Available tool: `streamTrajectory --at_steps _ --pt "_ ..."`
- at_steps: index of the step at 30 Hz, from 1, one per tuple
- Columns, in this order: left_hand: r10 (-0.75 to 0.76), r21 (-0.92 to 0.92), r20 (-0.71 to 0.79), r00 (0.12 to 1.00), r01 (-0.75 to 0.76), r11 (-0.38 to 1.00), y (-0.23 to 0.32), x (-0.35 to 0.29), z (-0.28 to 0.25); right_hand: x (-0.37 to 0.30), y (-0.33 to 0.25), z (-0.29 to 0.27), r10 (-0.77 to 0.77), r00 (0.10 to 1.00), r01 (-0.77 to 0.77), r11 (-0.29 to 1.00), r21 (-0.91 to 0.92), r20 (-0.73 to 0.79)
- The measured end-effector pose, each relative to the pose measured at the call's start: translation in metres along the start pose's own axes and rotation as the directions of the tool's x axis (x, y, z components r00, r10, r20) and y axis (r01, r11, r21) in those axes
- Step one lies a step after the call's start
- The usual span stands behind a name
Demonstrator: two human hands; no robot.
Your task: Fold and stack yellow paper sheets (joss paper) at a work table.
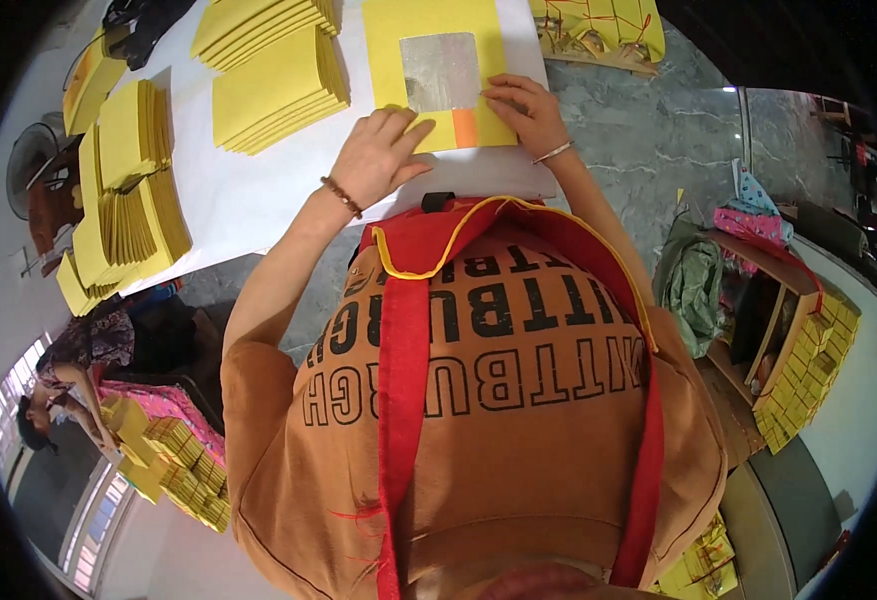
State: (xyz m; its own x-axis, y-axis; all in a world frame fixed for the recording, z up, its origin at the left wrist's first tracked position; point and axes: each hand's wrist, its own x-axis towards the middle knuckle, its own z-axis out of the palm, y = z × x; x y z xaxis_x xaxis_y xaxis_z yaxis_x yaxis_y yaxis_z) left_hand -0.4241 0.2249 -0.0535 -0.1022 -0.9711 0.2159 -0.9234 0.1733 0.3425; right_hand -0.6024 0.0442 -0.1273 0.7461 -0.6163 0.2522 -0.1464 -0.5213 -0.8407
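A yellow paper sheet [384,55] lies on the white-covered table in front of me. It bears a silver foil rectangle [442,75] and an orange strip [466,128] below the foil. My left hand [384,150] rests on the sheet's lower left corner, its thumb apart from the bent fingers and nothing held. At the right edge lies my right hand [529,115], fingers stretched out over the paper and touching it. Its thumb is partly hidden.
Stacks of folded yellow paper [279,90] stand on the table [194,180] to the left, with more piles [134,150] along its left edge. Bundled yellow paper [804,375] and a green bag [694,290] are at right. Another person [89,390] handles yellow paper at lower left.
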Motion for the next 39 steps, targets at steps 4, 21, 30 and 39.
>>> streamTrajectory --at_steps 4,21,30,39 --pt "0.001 0.014 0.038 0.999 -0.002 1.000 -0.004 0.008 0.002 0.000 0.002 -0.001 -0.014 1.000 0.014 0.997 0.072 0.002" --pt "-0.120 -0.268 0.019 0.993 0.121 0.956 -0.019 0.015 0.007 0.001 0.003 -0.001 0.101 0.995 -0.096 0.964 0.249 -0.009" --pt "-0.146 -0.282 0.040 0.988 0.152 0.947 -0.019 0.017 0.005 0.001 0.003 -0.001 0.142 0.990 -0.135 0.954 0.267 -0.008" --pt "-0.269 -0.404 0.109 0.957 0.290 0.868 -0.022 0.017 0.005 0.002 0.003 -0.004 0.077 0.997 -0.073 0.946 0.316 0.001"
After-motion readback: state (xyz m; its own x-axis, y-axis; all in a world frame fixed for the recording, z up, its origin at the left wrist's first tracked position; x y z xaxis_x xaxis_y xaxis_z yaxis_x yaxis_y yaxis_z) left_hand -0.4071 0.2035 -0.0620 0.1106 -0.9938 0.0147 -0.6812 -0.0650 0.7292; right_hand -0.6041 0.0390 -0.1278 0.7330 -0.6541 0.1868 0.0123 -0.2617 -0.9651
